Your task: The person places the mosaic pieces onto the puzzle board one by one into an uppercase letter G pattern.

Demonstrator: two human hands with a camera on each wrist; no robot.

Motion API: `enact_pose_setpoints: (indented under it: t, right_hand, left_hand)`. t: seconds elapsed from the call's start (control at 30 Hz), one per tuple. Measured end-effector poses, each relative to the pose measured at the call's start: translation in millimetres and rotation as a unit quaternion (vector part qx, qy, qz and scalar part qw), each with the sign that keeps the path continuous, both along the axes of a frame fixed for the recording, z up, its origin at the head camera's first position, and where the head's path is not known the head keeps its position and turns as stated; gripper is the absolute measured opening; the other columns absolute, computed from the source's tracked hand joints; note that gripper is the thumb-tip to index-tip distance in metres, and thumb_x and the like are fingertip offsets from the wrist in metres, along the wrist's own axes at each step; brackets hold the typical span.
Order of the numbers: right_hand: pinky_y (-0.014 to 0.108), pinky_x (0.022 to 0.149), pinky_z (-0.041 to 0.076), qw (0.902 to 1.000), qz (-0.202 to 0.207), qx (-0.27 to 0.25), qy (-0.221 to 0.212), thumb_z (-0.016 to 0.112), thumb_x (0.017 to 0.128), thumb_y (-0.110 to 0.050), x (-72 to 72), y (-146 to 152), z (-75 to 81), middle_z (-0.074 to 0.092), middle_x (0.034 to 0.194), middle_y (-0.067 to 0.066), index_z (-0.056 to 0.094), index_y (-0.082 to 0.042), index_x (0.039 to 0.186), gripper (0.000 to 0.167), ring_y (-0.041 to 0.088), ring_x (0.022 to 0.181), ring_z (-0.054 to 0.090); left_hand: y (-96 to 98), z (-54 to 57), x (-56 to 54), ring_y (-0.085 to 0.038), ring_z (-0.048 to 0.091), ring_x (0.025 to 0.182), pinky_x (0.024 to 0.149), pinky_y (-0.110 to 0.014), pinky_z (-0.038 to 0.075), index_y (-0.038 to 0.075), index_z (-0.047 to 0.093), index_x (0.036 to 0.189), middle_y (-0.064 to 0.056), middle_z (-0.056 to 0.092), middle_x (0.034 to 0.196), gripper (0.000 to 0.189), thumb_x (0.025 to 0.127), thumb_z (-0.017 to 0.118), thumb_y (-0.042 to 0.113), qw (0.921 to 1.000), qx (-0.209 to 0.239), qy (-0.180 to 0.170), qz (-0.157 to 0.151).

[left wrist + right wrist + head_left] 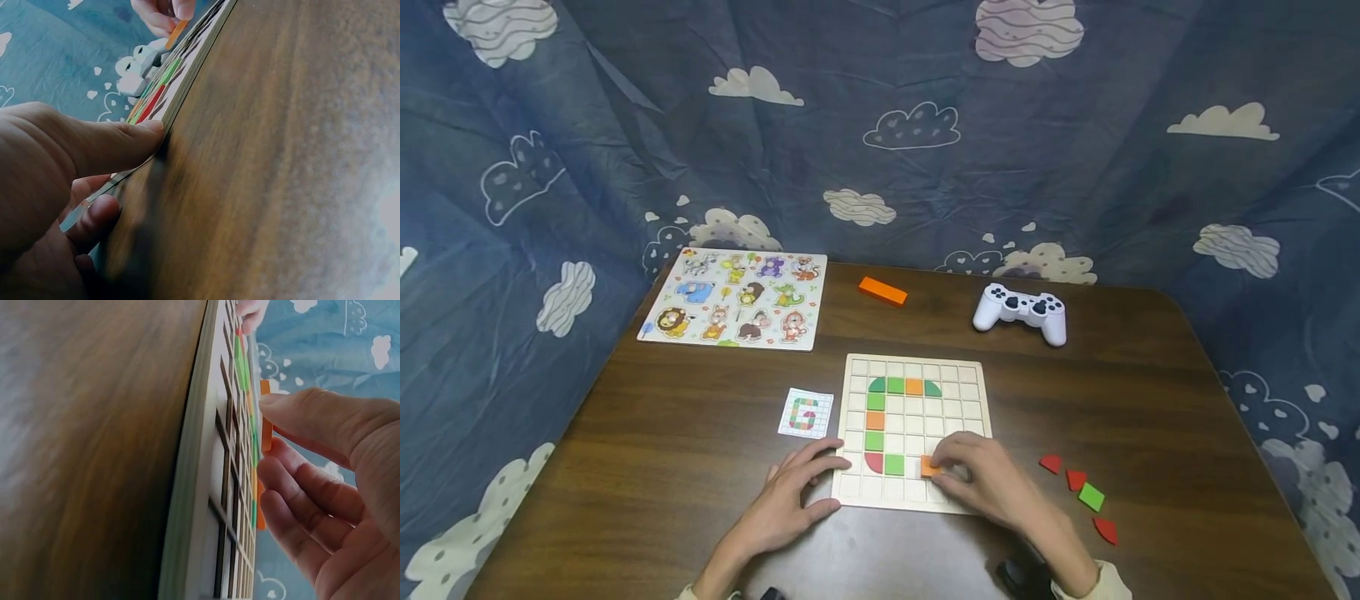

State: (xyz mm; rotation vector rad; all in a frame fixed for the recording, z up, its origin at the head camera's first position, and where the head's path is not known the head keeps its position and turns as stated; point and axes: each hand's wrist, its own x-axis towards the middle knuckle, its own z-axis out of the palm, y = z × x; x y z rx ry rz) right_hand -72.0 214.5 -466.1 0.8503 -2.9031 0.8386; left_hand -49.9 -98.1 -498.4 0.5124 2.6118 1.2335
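Counter (1157, 400): brown wood grain, rounded far-right corner
Cloth backdrop (835, 42): dark blue, creased, behind and beside the counter
Clouds (1030, 32): pale; striped, dotted or outlined
Hearts (1314, 392): small, white
Light: pale glare (917, 554) along the near side

An animal puzzle (735, 300) and white controller (1021, 311) lie near a cloud-print curtain (805, 171).

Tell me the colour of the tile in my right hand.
The tile is orange, clearest in the right wrist view.
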Motion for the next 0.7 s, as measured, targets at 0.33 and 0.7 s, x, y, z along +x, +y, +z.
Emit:
enact_pose_setpoints:
  t: [0.33,0.7]
  right_hand:
    - [0.033,0.081,0.053,0.9971,0.037,-0.023,0.061,0.082,0.080,-0.013,-6.8,-12,-6.1,0.070,0.091,-0.006,0.073,-0.014,0.088,0.012,0.009,0.087,0.064]
    - [0.035,0.084,0.052,0.9982,0.027,0.019,0.051,0.080,0.080,-0.012,-5.5,-19,-9.2,0.069,0.092,-0.007,0.072,-0.015,0.089,0.012,0.010,0.089,0.063]
  left_hand:
    - [0.5,1.0,0.2,-0.025,0.044,0.135,0.086,-0.038,0.027,0.033,0.065,0.124,0.006,0.048,0.151,0.047,0.082,0.080,0.018,1.0000,0.000,0.002,-0.002]
    - [0.7,-0.9,0.5,-0.024,0.044,0.135,0.086,-0.040,0.028,0.033,0.065,0.125,0.008,0.048,0.151,0.047,0.083,0.081,0.018,1.0000,-0.005,0.003,0.000]
